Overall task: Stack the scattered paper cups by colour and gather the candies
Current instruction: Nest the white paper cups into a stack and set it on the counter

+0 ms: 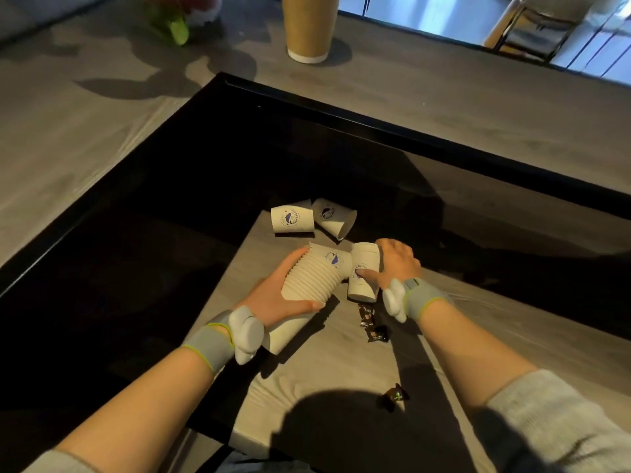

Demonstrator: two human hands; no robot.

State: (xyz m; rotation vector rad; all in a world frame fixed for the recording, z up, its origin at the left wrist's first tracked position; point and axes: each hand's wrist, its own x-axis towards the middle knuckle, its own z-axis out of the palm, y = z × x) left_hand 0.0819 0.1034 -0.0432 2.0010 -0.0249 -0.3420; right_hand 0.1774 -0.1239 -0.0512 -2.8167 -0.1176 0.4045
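Note:
My left hand [276, 295] grips a long stack of white paper cups [316, 276], held on its side above the grey table [341, 363]. Just right of the stack's end, my right hand [397, 262] holds a single white cup [364, 268], thumb across its printed logo. Two more white cups lie on their sides further back, one on the left [292, 216] and one on the right [336, 218]. A dark wrapped candy [370, 322] lies below the single cup. Nearer to me is another dark candy [394, 396].
A tall stack of brown paper cups [309, 27] stands upside down on the far grey surface. A black-rimmed glossy panel [375, 128] surrounds the work area. A green and red item [177, 18] lies at the back left. Chairs [536, 25] stand at the top right.

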